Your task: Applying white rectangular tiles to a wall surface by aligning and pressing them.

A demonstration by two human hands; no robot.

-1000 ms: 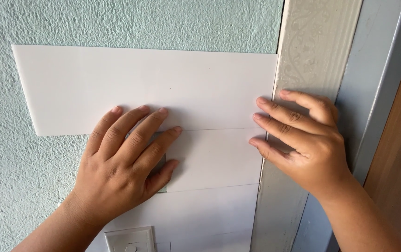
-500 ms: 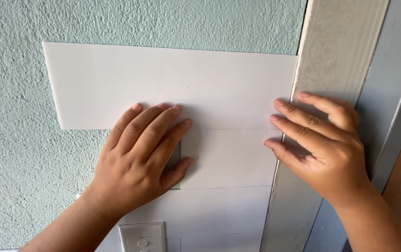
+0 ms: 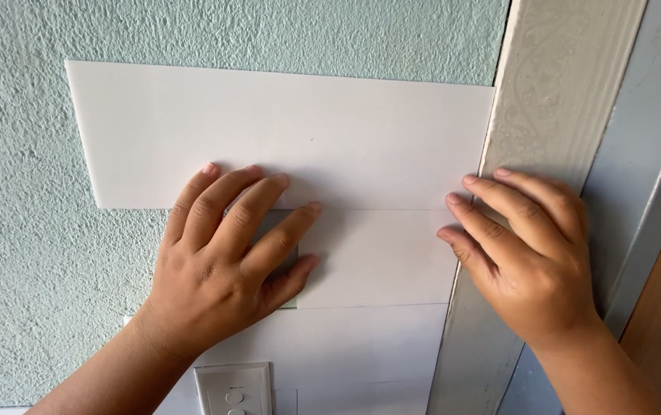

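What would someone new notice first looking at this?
First, the big white rectangular panel lying flat against the pale green textured wall, its right end butting the grey door trim. Next, the two hands pressing on it: the left hand spread flat at its lower edge, the right hand with fingertips at its right end. Smaller white panels sit below, and a white switch plate at the bottom.

one head camera, close to the wall

a single view from the person's head, facing a textured pale green wall almost square on and tilted slightly — very near, so wall and door trim fill the frame. both forearms enter from the bottom edge; no second view shares the scene.
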